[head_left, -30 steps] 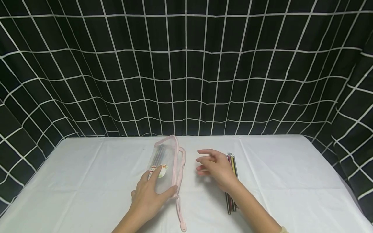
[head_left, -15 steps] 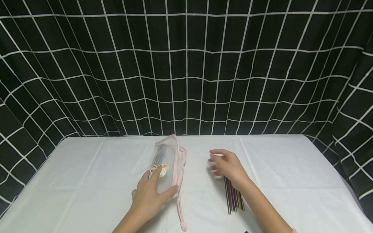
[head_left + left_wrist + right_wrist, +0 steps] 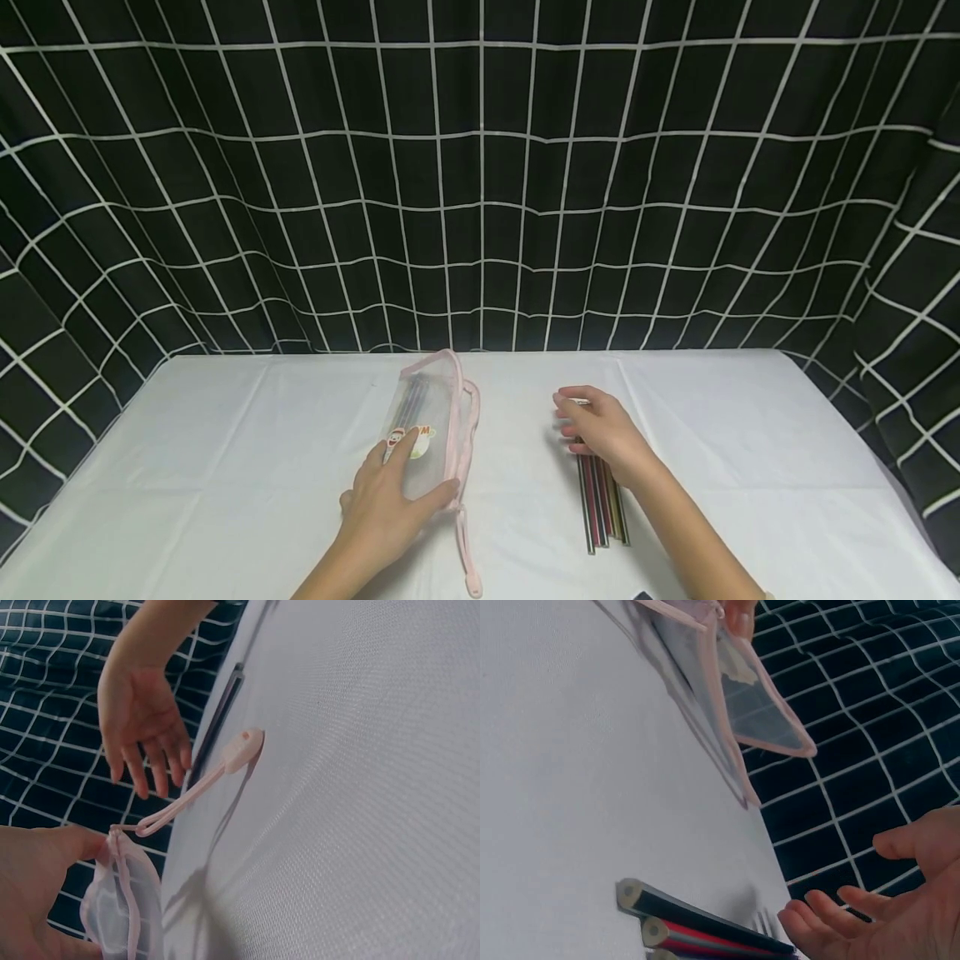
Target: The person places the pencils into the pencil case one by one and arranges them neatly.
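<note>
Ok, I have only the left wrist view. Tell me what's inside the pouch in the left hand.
Observer: In the head view, several slim, pencil-like rods show through the pouch beyond the left hand.

Operator: I make out one dark stick beside the right hand. Confirm the count.

Observer: There's more than one: the head view shows several pencils side by side on the white cloth, partly hidden by the right hand. I can't count them exactly.
</note>
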`<state>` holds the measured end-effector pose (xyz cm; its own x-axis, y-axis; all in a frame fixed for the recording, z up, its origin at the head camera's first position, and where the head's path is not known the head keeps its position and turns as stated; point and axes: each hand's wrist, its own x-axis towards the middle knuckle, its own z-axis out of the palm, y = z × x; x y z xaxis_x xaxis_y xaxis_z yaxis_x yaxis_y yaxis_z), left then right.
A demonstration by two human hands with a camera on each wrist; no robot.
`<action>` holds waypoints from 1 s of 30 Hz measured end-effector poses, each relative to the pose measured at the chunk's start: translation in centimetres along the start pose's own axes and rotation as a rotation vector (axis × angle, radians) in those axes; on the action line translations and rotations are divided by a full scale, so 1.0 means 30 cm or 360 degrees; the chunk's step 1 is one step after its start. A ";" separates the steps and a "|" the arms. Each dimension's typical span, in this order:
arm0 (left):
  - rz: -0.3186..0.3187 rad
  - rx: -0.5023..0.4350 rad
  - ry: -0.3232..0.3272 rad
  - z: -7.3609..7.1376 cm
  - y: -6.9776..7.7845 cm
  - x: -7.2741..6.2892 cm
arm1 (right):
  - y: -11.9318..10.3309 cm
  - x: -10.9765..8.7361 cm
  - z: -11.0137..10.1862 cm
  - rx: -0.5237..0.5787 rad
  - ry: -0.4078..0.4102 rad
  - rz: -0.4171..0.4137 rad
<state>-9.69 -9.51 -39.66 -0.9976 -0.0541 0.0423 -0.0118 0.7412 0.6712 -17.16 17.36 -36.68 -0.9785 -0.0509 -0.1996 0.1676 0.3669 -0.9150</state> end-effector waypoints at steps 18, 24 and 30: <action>-0.0002 0.0013 -0.0003 0.002 -0.001 -0.002 | 0.001 -0.001 -0.034 -0.0113 -0.0012 0.0088; 0.0003 0.0016 -0.0002 0.003 -0.001 -0.002 | 0.000 -0.003 -0.032 -0.0120 -0.0033 0.0092; 0.0006 0.0016 -0.0005 0.002 0.000 -0.003 | 0.002 -0.003 -0.028 -0.0122 -0.0056 0.0100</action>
<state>-9.62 -9.47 -39.72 -0.9979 -0.0493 0.0422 -0.0089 0.7483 0.6633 -17.16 18.16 -36.42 -0.9613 -0.0573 -0.2694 0.2178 0.4404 -0.8710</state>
